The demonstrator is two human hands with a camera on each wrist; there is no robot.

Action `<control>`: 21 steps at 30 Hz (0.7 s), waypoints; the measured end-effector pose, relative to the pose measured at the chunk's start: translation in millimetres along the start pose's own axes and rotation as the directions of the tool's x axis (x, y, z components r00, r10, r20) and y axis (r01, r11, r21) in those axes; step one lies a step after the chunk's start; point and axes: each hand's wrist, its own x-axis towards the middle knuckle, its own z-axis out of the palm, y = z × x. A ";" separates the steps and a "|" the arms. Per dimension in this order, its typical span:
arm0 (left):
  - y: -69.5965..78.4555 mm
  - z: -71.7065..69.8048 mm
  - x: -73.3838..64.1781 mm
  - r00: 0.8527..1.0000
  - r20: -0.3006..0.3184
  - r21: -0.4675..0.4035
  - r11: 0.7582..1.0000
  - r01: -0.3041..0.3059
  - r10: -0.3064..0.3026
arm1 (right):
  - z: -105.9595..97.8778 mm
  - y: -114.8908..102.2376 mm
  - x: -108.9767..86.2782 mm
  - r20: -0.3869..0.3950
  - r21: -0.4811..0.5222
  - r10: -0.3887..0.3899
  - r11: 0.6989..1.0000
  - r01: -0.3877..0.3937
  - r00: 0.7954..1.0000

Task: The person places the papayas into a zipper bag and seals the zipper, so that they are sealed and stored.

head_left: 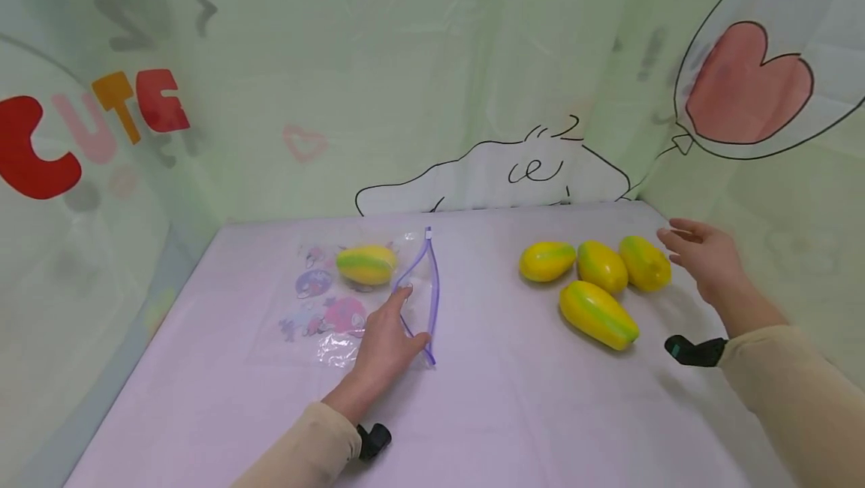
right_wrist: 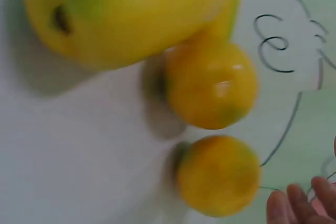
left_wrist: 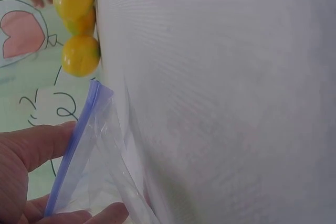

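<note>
Count from here: five yellow-green fruits — one bagged fruit (head_left: 367, 264), four loose fruits (head_left: 598, 315) to the right on the table (head_left: 486, 413), three across the back, one in front. One clear printed bag (head_left: 345, 317), lying flat, purple zip edge (head_left: 435, 293) parted. Left hand (head_left: 387, 338) is at the bag's mouth, thumb and fingers spread well apart, touching the zip edge. Right hand (head_left: 706, 255) is just beside the rightmost loose fruit — fingers loosely extended, holding nothing. Two black wrist devices (head_left: 696, 351), one per wrist.
</note>
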 end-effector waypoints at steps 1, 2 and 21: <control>0.4 0.1 -0.2 1.000 0.001 -0.003 1.000 0.002 -0.002 | 2.4 5.8 0.9 -0.011 -0.001 0.035 0.999 -0.035 0.999; 0.6 0.4 -0.1 1.000 0.001 -0.003 1.000 0.003 -0.003 | 4.9 11.4 2.1 -0.018 -0.002 0.061 0.998 -0.061 0.998; 0.5 1.3 0.3 1.000 -0.015 0.009 1.000 0.016 -0.016 | 6.3 52.3 18.9 -0.004 -0.102 0.245 0.964 -0.244 0.969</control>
